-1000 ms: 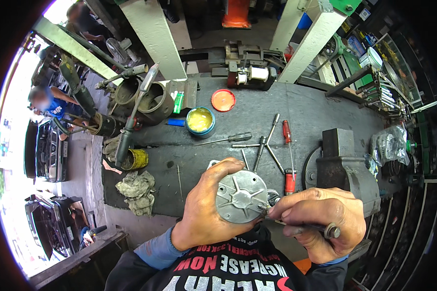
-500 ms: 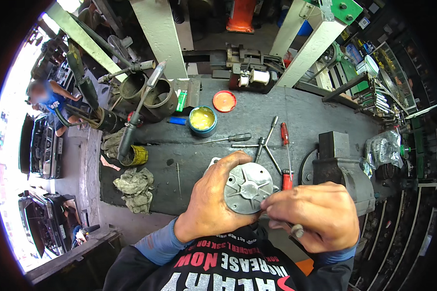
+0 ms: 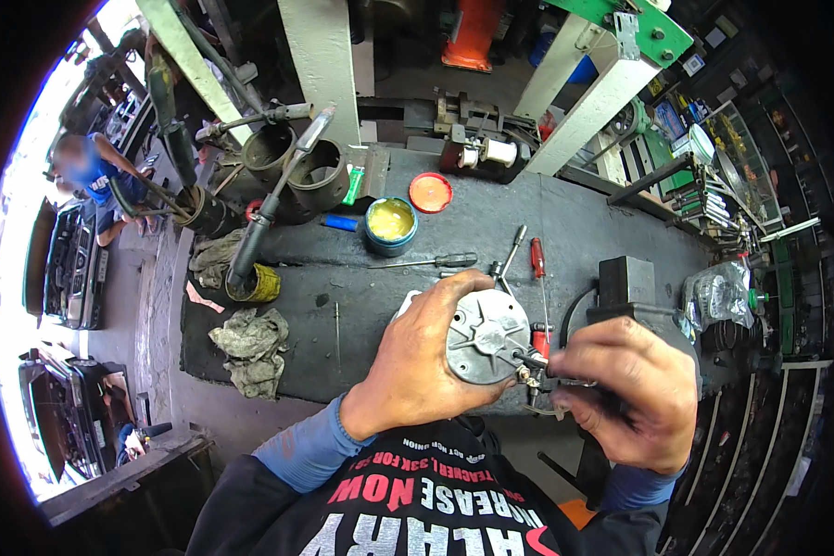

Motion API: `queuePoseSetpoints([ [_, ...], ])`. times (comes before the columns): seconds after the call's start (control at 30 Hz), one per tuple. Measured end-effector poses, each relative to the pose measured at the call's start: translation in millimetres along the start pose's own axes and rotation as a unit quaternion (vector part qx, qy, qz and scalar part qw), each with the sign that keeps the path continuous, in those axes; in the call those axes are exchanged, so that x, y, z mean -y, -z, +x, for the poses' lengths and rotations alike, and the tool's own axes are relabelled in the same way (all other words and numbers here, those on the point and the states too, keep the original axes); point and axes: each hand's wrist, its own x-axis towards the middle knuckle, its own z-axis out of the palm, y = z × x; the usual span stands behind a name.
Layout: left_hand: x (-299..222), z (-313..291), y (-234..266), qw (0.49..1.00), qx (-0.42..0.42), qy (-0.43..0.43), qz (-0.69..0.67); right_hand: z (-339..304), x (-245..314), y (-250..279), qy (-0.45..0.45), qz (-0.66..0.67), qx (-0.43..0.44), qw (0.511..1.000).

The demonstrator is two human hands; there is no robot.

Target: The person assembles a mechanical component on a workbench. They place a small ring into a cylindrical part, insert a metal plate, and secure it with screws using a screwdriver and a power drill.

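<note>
My left hand (image 3: 415,371) wraps around a round grey metal housing (image 3: 477,335) with raised ribs and small holes on its end face, held above the bench. Against the right side of that face sits the tip of a thin dark rod-like tool (image 3: 530,360), its other end running into the curled fingers of my right hand (image 3: 635,394). Most of the tool is hidden by the hand. Small metal fittings and a short lead (image 3: 533,385) show at the housing's lower right edge.
An open grease tub (image 3: 391,222), its red lid (image 3: 430,193), a screwdriver (image 3: 431,262), a red-handled screwdriver (image 3: 537,259) and a T-shaped wrench (image 3: 514,250) lie beyond. Rags (image 3: 253,350) are at left, a bench vise (image 3: 635,292) at right. A person (image 3: 97,181) sits far left.
My right hand has shifted slightly right and turned; the tool's round metal end no longer shows below it, while its dark shaft now shows at the housing face. The housing has moved slightly right.
</note>
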Motion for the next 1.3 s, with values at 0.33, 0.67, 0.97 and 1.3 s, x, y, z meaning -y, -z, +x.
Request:
queuePoseSetpoints([
  [0.33, -1, 3, 0, 1.0, -0.019, -0.017, 0.001, -1, -4, -30, 0.0, -0.111, 0.058, 0.992],
  [0.67, -3, -3, -7, 0.999, -0.038, 0.015, -0.031, 2, -6, -51, 0.022, -0.289, 0.066, 0.955],
  [0.97, -3, -5, -2, 0.999, -0.033, 0.022, -0.023, 4, -1, -37, 0.074, -0.311, 0.109, 0.941],
  [1.3, -6, -4, -1, 0.999, -0.023, 0.027, -0.014, 6, -8, -37, 0.115, -0.287, 0.07, 0.949],
])
